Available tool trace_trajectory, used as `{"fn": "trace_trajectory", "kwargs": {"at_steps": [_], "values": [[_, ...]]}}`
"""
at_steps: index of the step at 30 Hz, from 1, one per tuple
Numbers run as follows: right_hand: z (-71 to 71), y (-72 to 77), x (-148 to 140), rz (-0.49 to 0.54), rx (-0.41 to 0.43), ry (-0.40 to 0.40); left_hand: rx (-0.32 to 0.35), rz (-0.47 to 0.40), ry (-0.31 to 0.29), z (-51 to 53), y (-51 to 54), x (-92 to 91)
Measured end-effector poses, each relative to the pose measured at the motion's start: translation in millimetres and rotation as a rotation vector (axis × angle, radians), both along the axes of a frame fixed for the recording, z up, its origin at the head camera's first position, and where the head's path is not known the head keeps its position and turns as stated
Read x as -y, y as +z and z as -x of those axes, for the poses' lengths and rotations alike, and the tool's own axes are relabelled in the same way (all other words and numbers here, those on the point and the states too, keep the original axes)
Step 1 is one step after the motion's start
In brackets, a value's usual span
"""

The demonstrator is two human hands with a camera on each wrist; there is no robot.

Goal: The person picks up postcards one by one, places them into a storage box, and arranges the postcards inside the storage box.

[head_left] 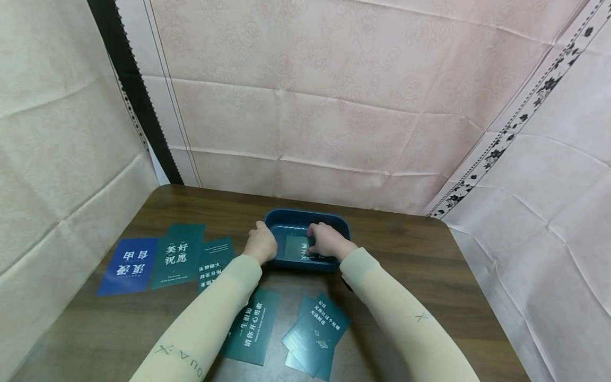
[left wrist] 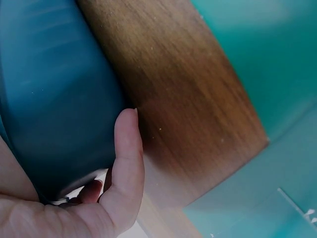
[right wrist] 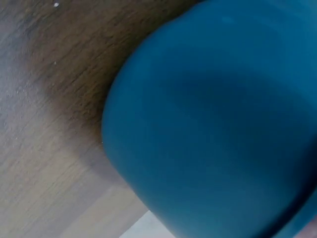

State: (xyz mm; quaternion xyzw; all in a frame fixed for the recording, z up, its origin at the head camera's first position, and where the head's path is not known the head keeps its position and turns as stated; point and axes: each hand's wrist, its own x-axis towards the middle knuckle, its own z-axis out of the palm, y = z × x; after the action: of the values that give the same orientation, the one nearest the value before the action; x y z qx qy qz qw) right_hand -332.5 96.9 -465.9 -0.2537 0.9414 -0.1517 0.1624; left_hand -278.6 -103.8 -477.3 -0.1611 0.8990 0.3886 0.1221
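Note:
A dark blue plastic tray [head_left: 305, 213] stands on the table toward the back. My left hand [head_left: 261, 243] grips the tray's left end; the left wrist view shows fingers [left wrist: 130, 158] curled against its outer wall. Inside the tray lies a dark green card [head_left: 293, 247] with white characters. My right hand [head_left: 328, 241] reaches in over the right rim, its bent fingers and thumb on the right part of this card. That hand covers part of the card. In the right wrist view, the tray's outside wall [right wrist: 198, 124] hides nearly all of the hand.
Left on the wooden table [head_left: 396, 239] lie a blue card [head_left: 129, 265], a green card [head_left: 179, 254] and another green card [head_left: 215, 260] partly behind my left sleeve. Nearer me are a green card [head_left: 255, 326] and overlapping cards [head_left: 317, 334]. Patterned cloth [head_left: 305, 132] hangs behind.

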Motion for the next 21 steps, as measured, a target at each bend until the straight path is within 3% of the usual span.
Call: {"fn": "trace_trajectory", "kwargs": {"at_steps": [21], "values": [[-2.2,-5.0,-1.2,-0.028,-0.032,-0.003,-0.009,-0.005,-0.005,-0.6,-1.3,0.8]]}}
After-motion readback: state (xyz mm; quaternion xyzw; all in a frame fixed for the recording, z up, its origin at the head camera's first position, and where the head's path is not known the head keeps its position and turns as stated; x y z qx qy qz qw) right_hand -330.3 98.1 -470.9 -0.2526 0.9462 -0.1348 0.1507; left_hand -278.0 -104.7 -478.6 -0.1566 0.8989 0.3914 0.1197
